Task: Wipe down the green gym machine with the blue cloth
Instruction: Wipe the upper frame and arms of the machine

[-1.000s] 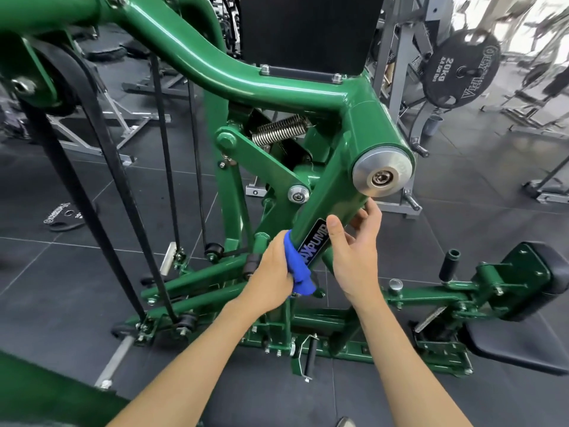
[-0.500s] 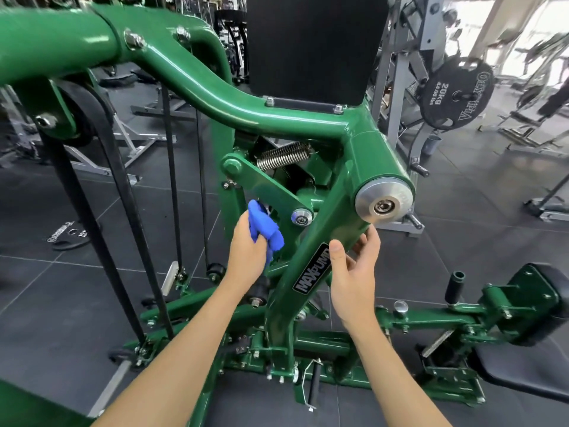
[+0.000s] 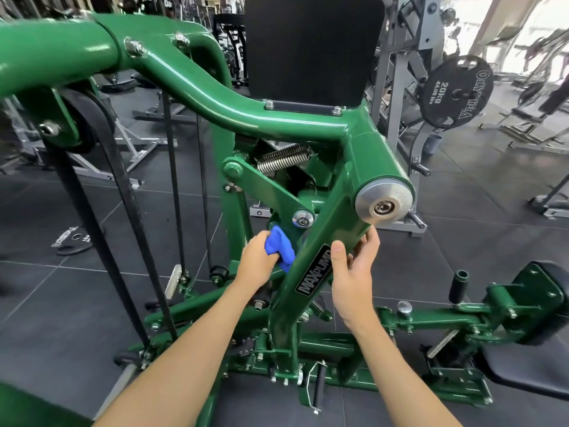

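Two hands were engaged on the green gym machine (image 3: 215, 84): the blue cloth (image 3: 281, 246) was held bunched in the curled fingers of the left hand (image 3: 258, 257) and pressed into the recess just below the small silver pivot cap (image 3: 303, 219), beside the slanted frame post (image 3: 331, 229) bearing the MAXPUMP label (image 3: 314, 274). That post was gripped from the other side by the right hand (image 3: 351, 272), thumb laid on its front face, apparently so the body was steadied. The cloth was judged to be wadded to suit the narrow joint.
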`<action>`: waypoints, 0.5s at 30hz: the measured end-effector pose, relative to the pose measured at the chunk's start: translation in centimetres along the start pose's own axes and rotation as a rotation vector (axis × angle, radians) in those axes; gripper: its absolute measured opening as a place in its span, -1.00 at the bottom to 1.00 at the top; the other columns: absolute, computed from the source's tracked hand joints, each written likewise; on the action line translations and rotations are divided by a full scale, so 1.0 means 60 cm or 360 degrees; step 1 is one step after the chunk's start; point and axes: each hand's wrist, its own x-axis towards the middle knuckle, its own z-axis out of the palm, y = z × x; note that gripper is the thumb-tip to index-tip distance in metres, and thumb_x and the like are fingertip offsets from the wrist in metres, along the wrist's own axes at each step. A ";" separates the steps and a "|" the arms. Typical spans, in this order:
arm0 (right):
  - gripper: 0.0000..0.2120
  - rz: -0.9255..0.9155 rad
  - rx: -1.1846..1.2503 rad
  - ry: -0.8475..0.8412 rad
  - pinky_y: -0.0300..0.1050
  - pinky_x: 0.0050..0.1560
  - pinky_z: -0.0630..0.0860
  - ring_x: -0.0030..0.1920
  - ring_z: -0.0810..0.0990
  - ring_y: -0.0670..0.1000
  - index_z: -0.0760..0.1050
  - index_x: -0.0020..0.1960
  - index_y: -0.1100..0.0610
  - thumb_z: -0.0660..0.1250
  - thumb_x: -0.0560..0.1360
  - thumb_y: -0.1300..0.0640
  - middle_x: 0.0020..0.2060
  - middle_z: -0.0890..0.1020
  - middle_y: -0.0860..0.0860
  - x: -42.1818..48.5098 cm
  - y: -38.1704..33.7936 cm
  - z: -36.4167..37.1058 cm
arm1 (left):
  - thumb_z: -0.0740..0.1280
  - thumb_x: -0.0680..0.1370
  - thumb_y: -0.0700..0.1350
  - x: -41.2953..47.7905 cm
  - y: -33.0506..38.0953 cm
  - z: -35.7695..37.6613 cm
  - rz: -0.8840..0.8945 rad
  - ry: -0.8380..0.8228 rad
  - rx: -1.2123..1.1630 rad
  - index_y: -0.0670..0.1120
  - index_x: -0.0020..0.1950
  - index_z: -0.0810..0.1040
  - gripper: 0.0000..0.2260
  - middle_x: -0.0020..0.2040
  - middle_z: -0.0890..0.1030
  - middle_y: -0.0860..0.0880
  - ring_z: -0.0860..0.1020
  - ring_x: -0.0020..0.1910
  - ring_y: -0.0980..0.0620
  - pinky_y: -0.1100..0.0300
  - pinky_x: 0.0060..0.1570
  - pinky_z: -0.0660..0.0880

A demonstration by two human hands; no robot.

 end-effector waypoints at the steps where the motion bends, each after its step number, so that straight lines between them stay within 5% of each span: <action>1: -0.38 -0.0001 -0.0022 -0.0007 -0.08 0.47 0.41 0.45 0.45 -0.01 0.02 0.61 -0.07 0.24 0.65 0.00 0.51 0.38 -0.02 0.001 0.001 0.000 | 0.28 0.46 -0.31 -0.001 0.008 -0.006 0.0014 -0.0003 -0.0008 -0.05 -0.10 0.55 -0.83 -0.26 0.64 -0.05 0.58 -0.37 0.10 0.16 -0.29 0.55; 4: -0.35 -0.0020 -0.0067 -0.0013 -0.03 0.52 0.35 0.49 0.40 -0.02 -0.02 0.63 0.00 0.21 0.66 -0.03 0.53 0.35 -0.02 0.004 0.006 0.000 | 0.36 0.49 -0.30 0.017 0.033 -0.014 0.0109 0.0095 -0.0178 -0.03 -0.19 0.55 -0.83 -0.27 0.61 -0.01 0.49 -0.38 0.23 0.36 -0.34 0.41; 11: -0.44 -0.0016 -0.0039 -0.0081 -0.37 0.40 0.31 0.47 0.38 -0.15 0.00 0.55 -0.24 0.20 0.65 -0.06 0.46 0.38 -0.24 0.009 0.005 -0.005 | 0.45 0.59 -0.23 0.045 0.062 -0.017 -0.0076 0.0262 -0.1215 -0.11 0.09 0.66 -0.90 0.01 0.75 -0.05 0.69 0.01 0.02 0.02 0.11 0.62; 15: -0.44 -0.0044 -0.0039 -0.0119 -0.19 0.45 0.31 0.49 0.38 -0.06 0.00 0.54 -0.27 0.20 0.64 -0.14 0.50 0.36 -0.08 0.009 0.012 -0.010 | 0.42 0.59 -0.28 0.061 0.075 -0.052 -0.0074 0.0414 -0.1508 -0.14 0.11 0.66 -0.88 0.06 0.73 -0.08 0.67 0.07 -0.02 -0.08 0.27 0.58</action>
